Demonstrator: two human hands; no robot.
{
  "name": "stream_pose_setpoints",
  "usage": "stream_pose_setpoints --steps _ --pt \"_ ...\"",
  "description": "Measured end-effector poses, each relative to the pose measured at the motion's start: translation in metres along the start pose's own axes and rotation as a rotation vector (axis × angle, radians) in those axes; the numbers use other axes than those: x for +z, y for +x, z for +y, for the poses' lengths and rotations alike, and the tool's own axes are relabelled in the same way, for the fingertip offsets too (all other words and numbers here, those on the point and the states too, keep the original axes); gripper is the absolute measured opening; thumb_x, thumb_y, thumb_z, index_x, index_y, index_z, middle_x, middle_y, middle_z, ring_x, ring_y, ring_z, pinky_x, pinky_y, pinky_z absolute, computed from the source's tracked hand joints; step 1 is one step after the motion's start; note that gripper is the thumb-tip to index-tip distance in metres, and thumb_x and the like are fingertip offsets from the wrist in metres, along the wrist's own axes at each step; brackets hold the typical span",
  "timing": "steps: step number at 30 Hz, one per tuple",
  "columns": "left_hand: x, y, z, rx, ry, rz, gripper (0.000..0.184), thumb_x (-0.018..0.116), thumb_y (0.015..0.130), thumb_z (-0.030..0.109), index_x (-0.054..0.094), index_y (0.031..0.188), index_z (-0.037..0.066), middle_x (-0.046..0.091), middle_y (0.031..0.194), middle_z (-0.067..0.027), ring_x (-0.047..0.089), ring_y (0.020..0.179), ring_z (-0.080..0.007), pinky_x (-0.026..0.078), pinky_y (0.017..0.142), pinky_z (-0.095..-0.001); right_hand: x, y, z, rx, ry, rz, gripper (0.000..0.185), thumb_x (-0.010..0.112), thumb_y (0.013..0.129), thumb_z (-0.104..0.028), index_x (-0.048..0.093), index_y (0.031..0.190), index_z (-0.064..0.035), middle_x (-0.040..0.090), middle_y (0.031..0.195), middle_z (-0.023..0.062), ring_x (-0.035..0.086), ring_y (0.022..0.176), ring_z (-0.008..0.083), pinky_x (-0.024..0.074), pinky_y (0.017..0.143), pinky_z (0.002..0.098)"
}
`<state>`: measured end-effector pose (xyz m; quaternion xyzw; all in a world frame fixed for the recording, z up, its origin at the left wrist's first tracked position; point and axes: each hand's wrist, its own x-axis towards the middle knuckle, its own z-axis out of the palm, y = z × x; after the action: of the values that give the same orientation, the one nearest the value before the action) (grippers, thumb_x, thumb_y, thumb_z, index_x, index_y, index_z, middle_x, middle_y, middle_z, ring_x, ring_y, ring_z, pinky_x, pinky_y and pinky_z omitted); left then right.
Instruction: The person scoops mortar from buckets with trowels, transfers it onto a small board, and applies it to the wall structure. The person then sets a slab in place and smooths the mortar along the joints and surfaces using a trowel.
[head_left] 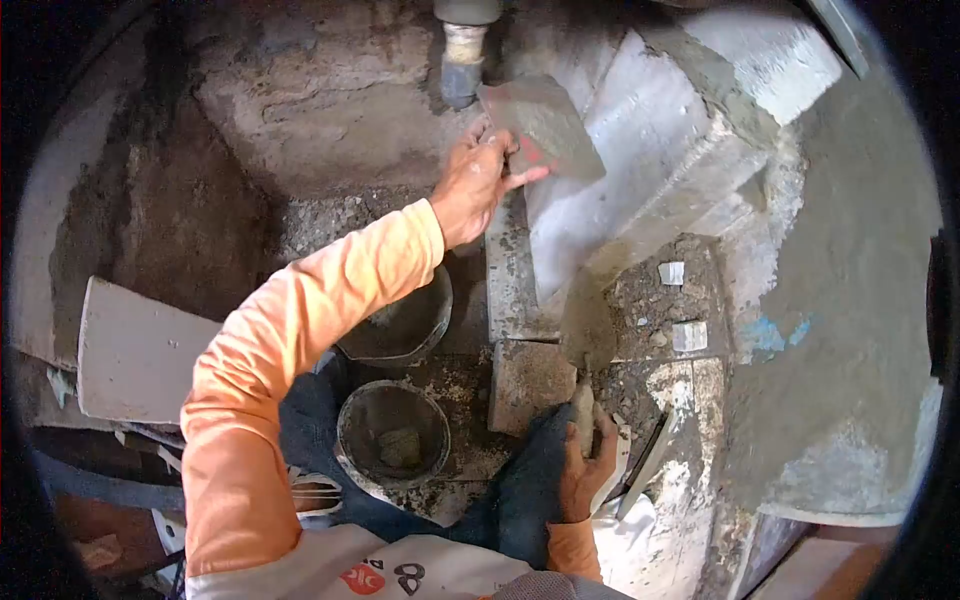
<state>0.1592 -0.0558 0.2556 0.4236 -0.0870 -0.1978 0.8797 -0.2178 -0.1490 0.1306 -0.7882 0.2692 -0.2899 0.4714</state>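
My left hand (475,185) is stretched forward, closed on the edge of a thin rectangular plate (550,125) smeared grey. The plate is tilted, close to the pale wall face (630,150) and just right of a drain pipe (461,75). Low at my right side, my right hand (588,465) is wrapped round the handle of a trowel (587,320). The trowel's grey blade points away from me, above the rubble and beside a square block (532,387). Some of the right fingers are hidden behind the handle.
Between my legs stands a round bucket (393,390) with a lump in it; another bucket (440,310) is partly under my left arm. A pale board (140,350) leans at left. A long flat tool (645,465) lies at right, near a grey-plastered surface (850,300).
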Motion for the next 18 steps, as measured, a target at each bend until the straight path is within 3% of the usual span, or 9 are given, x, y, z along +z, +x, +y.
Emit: stream_pose_setpoints --steps 5,7,9,11,15,16,18 --pt "0.020 0.034 -0.011 0.153 0.006 0.032 0.020 0.047 0.103 0.008 0.055 0.121 0.008 0.061 0.111 -0.0043 0.063 0.095 -0.0172 0.060 0.081 -0.0352 0.004 -0.016 0.003 0.058 0.097 -0.056 0.042 0.070 0.095 -0.009 0.060 0.134 0.0015 0.061 0.133 0.0187 0.060 0.119 0.0295 0.0439 0.108 0.0379" --pt "0.020 0.051 -0.016 0.194 -0.023 0.173 0.021 0.047 0.103 0.011 0.057 0.122 0.007 0.065 0.115 -0.0058 0.066 0.094 -0.0187 0.060 0.076 -0.0328 0.004 -0.017 -0.013 0.055 0.063 -0.060 0.042 0.070 0.096 -0.009 0.059 0.134 0.0026 0.059 0.136 0.0186 0.059 0.122 0.0291 0.0444 0.108 0.0389" --pt "0.027 0.063 -0.015 0.200 -0.110 0.205 0.024 0.047 0.104 0.014 0.058 0.123 0.006 0.066 0.112 -0.0075 0.067 0.091 -0.0199 0.061 0.074 -0.0329 0.005 -0.020 -0.018 0.051 0.020 -0.071 0.042 0.070 0.096 -0.009 0.059 0.135 0.0037 0.057 0.138 0.0185 0.058 0.124 0.0287 0.0448 0.108 0.0398" --pt "0.039 0.073 -0.007 0.289 -0.244 0.219 0.021 0.043 0.106 0.016 0.056 0.117 0.002 0.064 0.111 -0.0117 0.070 0.087 -0.0215 0.063 0.071 -0.0335 0.009 -0.022 -0.013 0.146 0.001 -0.063 0.041 0.073 0.095 -0.013 0.062 0.132 0.0017 0.066 0.129 0.0172 0.060 0.121 0.0288 0.0437 0.108 0.0381" --pt "0.058 0.098 0.009 0.301 -0.303 0.219 0.029 0.045 0.108 0.025 0.056 0.122 0.001 0.064 0.107 -0.0125 0.070 0.085 -0.0263 0.064 0.073 -0.0377 0.015 -0.019 -0.029 0.029 -0.053 -0.037 0.041 0.073 0.095 -0.012 0.062 0.132 0.0017 0.066 0.127 0.0167 0.060 0.121 0.0272 0.0454 0.106 0.0376" --pt "0.060 0.113 0.007 0.371 -0.331 0.233 0.034 0.046 0.108 0.029 0.054 0.125 0.001 0.066 0.105 -0.0159 0.071 0.076 -0.0282 0.068 0.071 -0.0390 0.018 -0.019 -0.032 0.042 -0.019 -0.025 0.042 0.073 0.095 -0.012 0.061 0.133 0.0019 0.066 0.127 0.0162 0.060 0.120 0.0260 0.0463 0.105 0.0369" --pt "0.066 0.123 0.013 0.393 -0.357 0.227 0.035 0.047 0.108 0.031 0.055 0.123 0.001 0.065 0.105 -0.0148 0.070 0.079 -0.0288 0.066 0.072 -0.0404 0.023 -0.019 -0.033 0.052 0.009 -0.011 0.042 0.074 0.095 -0.011 0.061 0.133 0.0020 0.065 0.127 0.0158 0.061 0.118 0.0247 0.0472 0.104 0.0363"
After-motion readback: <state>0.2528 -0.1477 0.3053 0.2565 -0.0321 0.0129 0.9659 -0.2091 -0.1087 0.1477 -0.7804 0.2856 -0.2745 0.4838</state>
